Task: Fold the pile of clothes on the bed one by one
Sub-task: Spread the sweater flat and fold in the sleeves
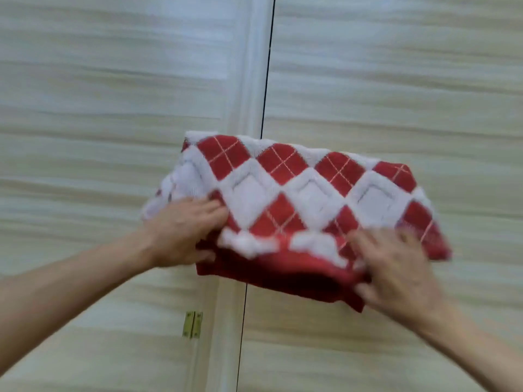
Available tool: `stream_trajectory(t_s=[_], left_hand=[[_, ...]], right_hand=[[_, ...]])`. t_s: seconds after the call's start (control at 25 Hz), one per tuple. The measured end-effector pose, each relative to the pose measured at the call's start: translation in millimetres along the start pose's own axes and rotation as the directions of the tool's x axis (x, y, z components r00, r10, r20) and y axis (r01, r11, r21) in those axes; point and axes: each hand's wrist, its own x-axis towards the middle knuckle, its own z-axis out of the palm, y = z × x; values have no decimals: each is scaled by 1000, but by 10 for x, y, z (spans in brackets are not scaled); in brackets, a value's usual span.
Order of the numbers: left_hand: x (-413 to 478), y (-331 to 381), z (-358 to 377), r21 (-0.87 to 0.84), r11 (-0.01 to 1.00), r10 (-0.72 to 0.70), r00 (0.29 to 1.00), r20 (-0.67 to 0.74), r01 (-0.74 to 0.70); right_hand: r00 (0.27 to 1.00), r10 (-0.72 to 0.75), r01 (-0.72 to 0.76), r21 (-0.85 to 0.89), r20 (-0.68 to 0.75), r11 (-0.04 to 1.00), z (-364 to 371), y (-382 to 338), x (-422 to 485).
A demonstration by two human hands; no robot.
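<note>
Two bare forearms reach in from the bottom corners, the left forearm (70,281) rising from the lower left and the right forearm (467,349) from the lower right. Between them they hold a folded knit garment (297,205) up in the air, in front of a pair of pale wood-grain doors.

The knit has a diamond pattern. Red diamonds are crossed by thin pale lines, and fluffy white diamonds carry a raised square outline. A plain red band runs along its lower edge. It is folded into a thick, roughly rectangular bundle with several layers showing at the left end. Its long axis runs left to right and dips a little toward the right, with the patterned face turned up toward the camera.

The left hand (184,233) has its grip clamped on the left end, fingers over the top face and thumb tucked under the red edge. The right hand (396,267) is smeared by motion. Its fingers lie over the lower right corner and its grip is closed on the red edge there, though I cannot tell where the thumb sits.

Behind, a dark gap (266,80) separates the left door (113,80) from the right door (396,80). A brass hinge (192,325) sits low on the left door's frame.
</note>
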Motion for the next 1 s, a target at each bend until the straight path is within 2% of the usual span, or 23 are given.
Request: stream_trajectory(t_s=[0.04,0.08,0.12,0.2,0.24,0.28,0.36,0.44,0.48,0.56,0.6,0.64,0.68,0.72,0.84,0.88,0.92,0.96,1.0], left_hand=[[-110,17,157,-47,998,-35,992,121,41],[-169,43,258,-100,991,-76,986,149,92],[-157,81,298,-147,981,-119,990,76,129],[11,135,302,-129,974,-208,961,-184,186],[144,159,290,-75,969,-249,930,-270,237],[280,161,298,-40,955,-293,911,-289,294],[482,104,438,-29,928,-372,915,-159,372],[538,-21,676,-28,908,-418,908,-9,417],[517,-76,760,-13,896,-444,896,15,444],[481,-125,818,0,819,-571,817,-82,573],[427,-91,783,-80,735,-677,723,-136,674],[375,-51,745,-227,613,-789,600,-128,757],[327,-45,751,-409,474,-866,497,-56,780],[293,-40,732,-555,352,-898,439,26,754],[272,-100,620,-778,134,-908,390,152,614],[273,-125,545,-811,25,-900,366,236,585],[263,-164,458,-826,-91,-866,365,341,557],[239,-204,379,-815,-189,-800,395,451,548],[211,-220,293,-786,-255,-714,438,546,563]], right_hand=[[989,2,-5,25,149,1000,183,-93,-203],[973,20,-39,74,231,997,327,-143,-342],[974,46,-77,134,222,988,429,-155,-382],[990,127,-138,275,59,951,469,-132,-212],[983,181,-164,304,-28,939,467,-109,-63],[969,233,-198,304,-86,932,465,-70,99],[950,306,-281,265,-60,923,559,67,357],[933,350,-359,224,81,906,796,198,447],[923,360,-381,201,133,902,917,273,422],[903,415,-429,180,111,885,1022,416,336],[871,488,-489,218,61,845,1001,435,304],[799,600,-579,313,37,753,950,432,282],[705,706,-655,449,72,608,884,414,268],[632,762,-686,560,142,464,820,400,279],[528,797,-687,699,294,198,683,470,313],[496,778,-654,755,385,43,631,552,336],[500,701,-597,789,508,-145,570,638,358],[525,584,-573,764,619,-295,527,713,361],[548,483,-590,725,683,-355,493,758,346]])
